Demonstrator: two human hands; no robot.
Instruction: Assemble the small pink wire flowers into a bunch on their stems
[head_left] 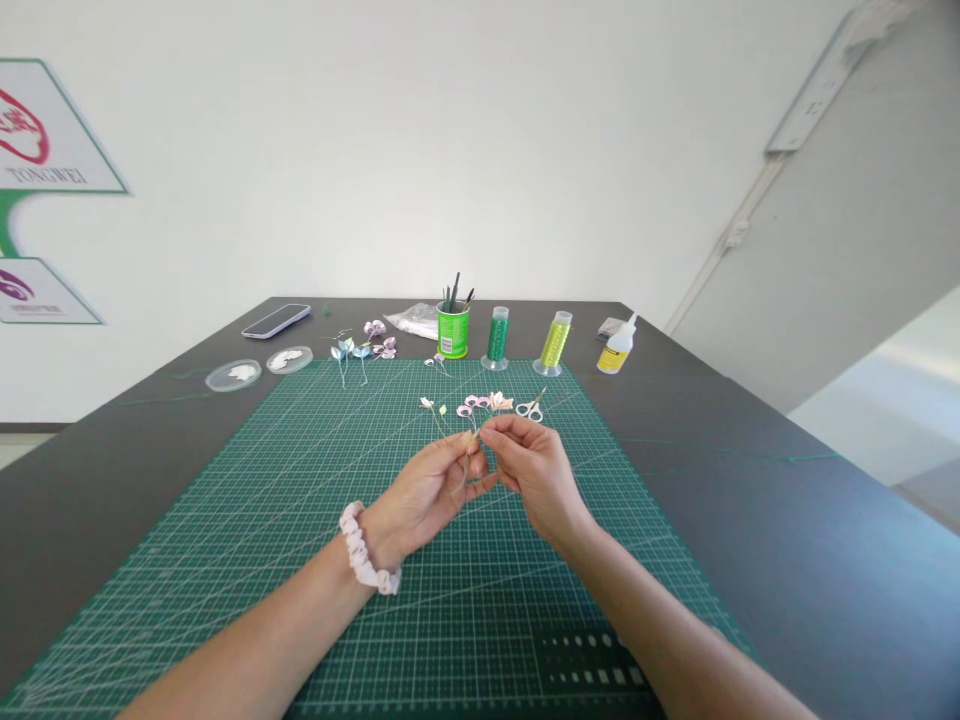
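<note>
Just above the cutting mat (300,480), my left hand (435,490) pinches thin wire flower stems between thumb and fingertips. Small pink looped petals (472,404) and a pale pink-white flower (498,401) show just beyond the fingertips, with fine stems running down toward them. My right hand (534,478) is closed, thumb against index finger, touching the same spot; whatever it grips is too small to make out. A white bud on a green stem (427,404) appears left of the petals. White-handled scissors (530,410) lie behind my right hand.
Behind stand a green can of tools (453,332), a green thread spool (497,340), a yellow-green spool (553,345) and a glue bottle (616,348). Blue wired flowers (351,350), purple flowers (384,345), two clear dishes (234,376) and a phone (276,321) lie left.
</note>
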